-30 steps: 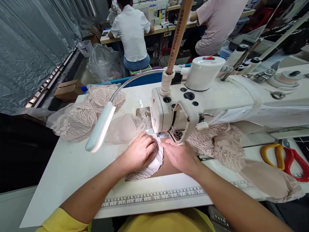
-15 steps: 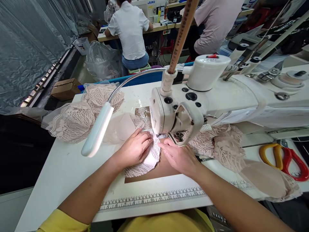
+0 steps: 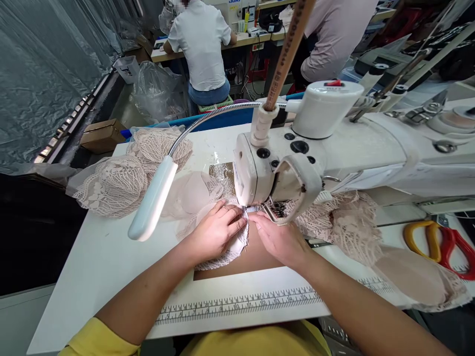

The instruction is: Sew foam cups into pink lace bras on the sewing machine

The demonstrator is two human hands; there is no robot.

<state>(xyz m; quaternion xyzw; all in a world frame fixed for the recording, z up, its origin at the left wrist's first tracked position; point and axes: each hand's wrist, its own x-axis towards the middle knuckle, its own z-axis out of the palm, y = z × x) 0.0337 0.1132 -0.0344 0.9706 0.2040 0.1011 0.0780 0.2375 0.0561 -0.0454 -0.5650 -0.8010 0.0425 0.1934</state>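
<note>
Prob guiding step: L hand point(image 3: 217, 230) lies on lace pc point(image 3: 238, 244) at presser foot point(image 3: 254, 209), R hand point(image 3: 280, 240) just beside, both grips can't tell; next move likely needs pc aligned w/ foot, fingers clear.

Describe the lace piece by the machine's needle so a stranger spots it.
Find the white sewing machine on the white table. Below its left end, partly over a brown panel, lies the lace piece. Unlike the lace bundles farther left, it lies under the person's left hand.

Close view from head height, forward and down.
</note>
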